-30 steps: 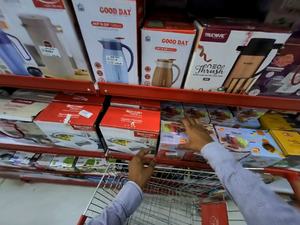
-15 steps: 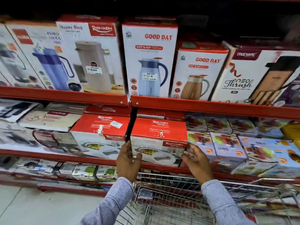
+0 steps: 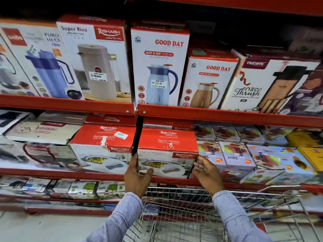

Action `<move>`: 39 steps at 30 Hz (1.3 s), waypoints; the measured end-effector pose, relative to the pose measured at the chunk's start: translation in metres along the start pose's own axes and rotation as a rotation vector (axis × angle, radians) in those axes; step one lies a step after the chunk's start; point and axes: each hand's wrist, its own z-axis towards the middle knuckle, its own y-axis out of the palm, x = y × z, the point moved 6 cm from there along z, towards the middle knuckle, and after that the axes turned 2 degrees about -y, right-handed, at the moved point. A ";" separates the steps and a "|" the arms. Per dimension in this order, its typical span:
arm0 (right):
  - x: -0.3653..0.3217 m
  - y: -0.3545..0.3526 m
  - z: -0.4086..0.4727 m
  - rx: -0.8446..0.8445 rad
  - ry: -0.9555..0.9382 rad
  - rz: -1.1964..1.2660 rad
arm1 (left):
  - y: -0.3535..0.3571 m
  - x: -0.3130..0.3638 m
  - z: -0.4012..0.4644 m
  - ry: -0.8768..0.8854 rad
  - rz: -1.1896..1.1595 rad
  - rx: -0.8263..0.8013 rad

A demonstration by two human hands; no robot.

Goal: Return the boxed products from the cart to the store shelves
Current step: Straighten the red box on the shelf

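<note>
A red and white Rishabh casserole box [image 3: 167, 151] sits on the middle shelf [image 3: 227, 117], just right of the shelf's upright. My left hand [image 3: 138, 177] presses its left side and lower front edge, thumb on the front face. My right hand [image 3: 206, 172] holds its right side, fingers curled at the corner next to a juicer box [image 3: 234, 155]. A matching casserole box [image 3: 103, 147] stands just to the left. The wire cart [image 3: 183, 215] is below my arms; its contents are hard to make out.
The top shelf carries tall flask boxes: Super Riva [image 3: 97, 58], two Good Day boxes [image 3: 160, 65], a Neo Thrush box [image 3: 262, 84]. Several juicer boxes and yellow boxes [image 3: 312, 158] fill the middle shelf's right. Small packs [image 3: 82, 188] line the lowest shelf. Floor lies at bottom left.
My right hand left the juicer boxes and my left hand left the cart rim; both now grip the sides of the casserole box. The view has shifted left and upward.
</note>
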 end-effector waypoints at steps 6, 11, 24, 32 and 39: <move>0.000 -0.002 -0.001 0.027 0.013 -0.025 | -0.004 0.002 -0.003 0.040 0.048 -0.003; -0.016 -0.008 -0.007 0.086 -0.004 -0.044 | -0.019 0.015 -0.003 0.043 0.006 0.077; -0.206 0.014 0.037 0.129 -0.470 0.031 | -0.079 0.188 0.065 0.404 -0.025 0.198; -0.205 0.019 0.053 0.109 -0.404 -0.045 | -0.069 0.189 0.088 0.357 -0.002 0.128; -0.203 0.021 0.051 0.108 -0.385 -0.076 | -0.069 0.184 0.085 0.334 0.030 0.112</move>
